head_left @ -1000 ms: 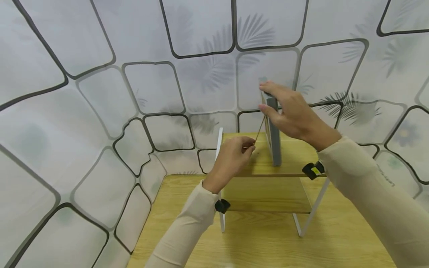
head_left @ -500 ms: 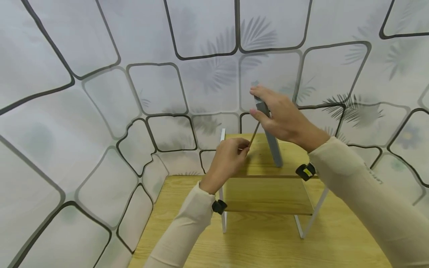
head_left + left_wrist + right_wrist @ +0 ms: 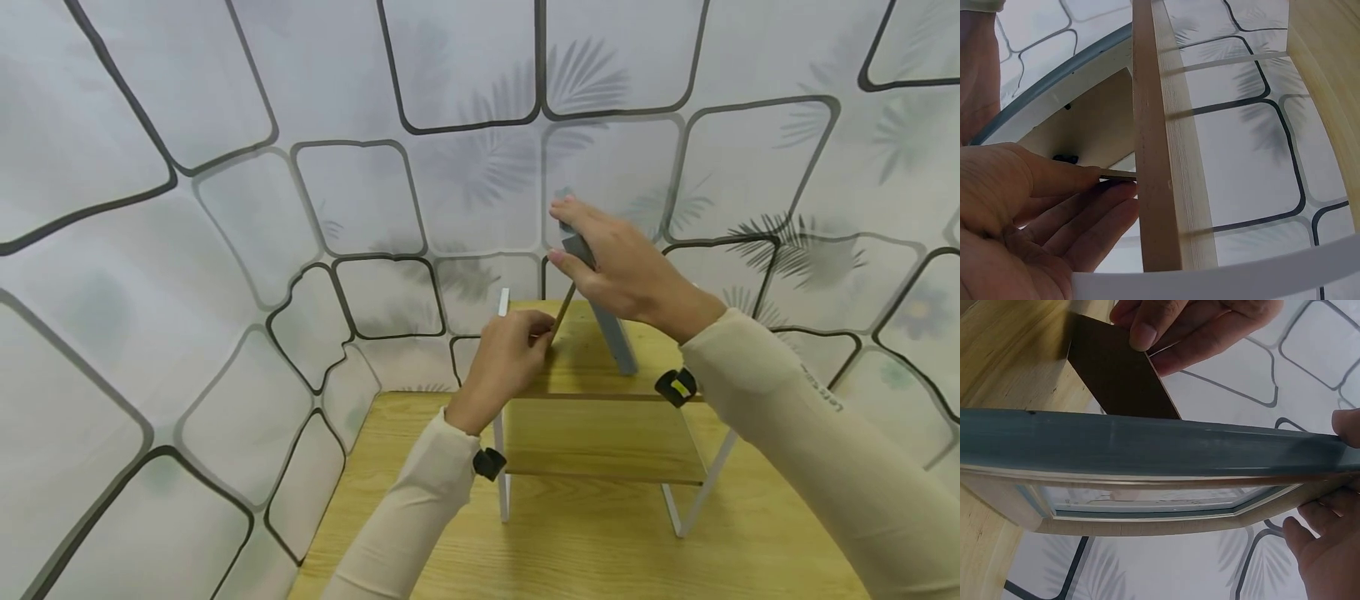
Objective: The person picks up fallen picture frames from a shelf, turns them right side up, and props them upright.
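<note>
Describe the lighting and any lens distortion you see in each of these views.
Head view: even light, a soft shadow on the shelf; left wrist view: dimmer, the white bar looking curved, likely lens distortion; right wrist view: the brown flap dark in shade, the picture frame apparently bowed.

Bright, even light fills the head view, while the right wrist view shows the brown panel point(image 3: 1119, 372) shadowed.
</note>
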Demonstrator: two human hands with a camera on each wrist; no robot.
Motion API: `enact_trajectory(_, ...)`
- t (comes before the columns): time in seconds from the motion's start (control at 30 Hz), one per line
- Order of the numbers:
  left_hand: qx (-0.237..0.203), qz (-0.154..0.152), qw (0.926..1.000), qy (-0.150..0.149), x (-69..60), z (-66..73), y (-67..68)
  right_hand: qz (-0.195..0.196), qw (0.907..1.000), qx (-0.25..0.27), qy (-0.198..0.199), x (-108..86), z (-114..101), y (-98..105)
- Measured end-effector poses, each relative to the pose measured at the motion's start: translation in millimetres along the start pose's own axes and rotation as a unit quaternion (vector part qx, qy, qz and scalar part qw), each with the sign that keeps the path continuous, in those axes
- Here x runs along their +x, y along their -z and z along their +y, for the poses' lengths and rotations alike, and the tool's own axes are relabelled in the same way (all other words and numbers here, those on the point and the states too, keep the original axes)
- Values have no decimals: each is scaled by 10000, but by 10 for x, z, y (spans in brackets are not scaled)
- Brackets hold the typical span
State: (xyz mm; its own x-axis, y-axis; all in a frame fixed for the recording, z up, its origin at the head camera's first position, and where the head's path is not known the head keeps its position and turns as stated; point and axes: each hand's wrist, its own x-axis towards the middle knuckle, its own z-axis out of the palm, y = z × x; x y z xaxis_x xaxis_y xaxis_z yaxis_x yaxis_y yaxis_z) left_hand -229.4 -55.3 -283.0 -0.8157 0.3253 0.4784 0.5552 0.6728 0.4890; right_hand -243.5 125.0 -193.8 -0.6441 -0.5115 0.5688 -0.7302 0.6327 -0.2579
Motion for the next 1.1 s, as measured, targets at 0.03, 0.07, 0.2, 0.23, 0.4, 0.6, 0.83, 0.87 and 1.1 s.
enact_trajectory(0.03, -3, -4, 10000, 4, 1, -2, -2, -2, 10000, 2, 3, 0, 1, 0)
enact_trajectory(0.07, 4, -5, 10000, 5, 3, -2, -4, 0, 10000, 0, 10, -1, 3, 0)
enact_trajectory(0.2, 19, -14, 10000, 24, 5, 3, -5, -19, 9999, 39, 91, 5, 11, 2)
enact_trajectory(0.23, 34, -14, 10000, 35, 4, 6, -3, -31, 9999, 62, 111, 7, 14, 5)
enact_trajectory(0.4, 80, 90, 9999, 7, -11, 24, 22, -79, 9990, 416, 106, 27, 30, 49)
enact_trajectory(0.6, 382, 977, 9935, -451, -41, 74, 57, 148, 9962, 845, -147, 67, 85, 187)
enact_trajectory(0.83, 171, 1628, 9837, -747, -48, 264, 44, 209, 9871, 1470, -601, 187, 241, 364)
enact_trajectory(0.87, 87, 1612, 9841, -740, -42, 298, 40, 174, 9858, 1534, -664, 210, 263, 380)
enact_trajectory(1.1, -290, 1050, 9940, -143, 7, 443, -21, -295, 9847, 1445, -927, 401, 369, 381)
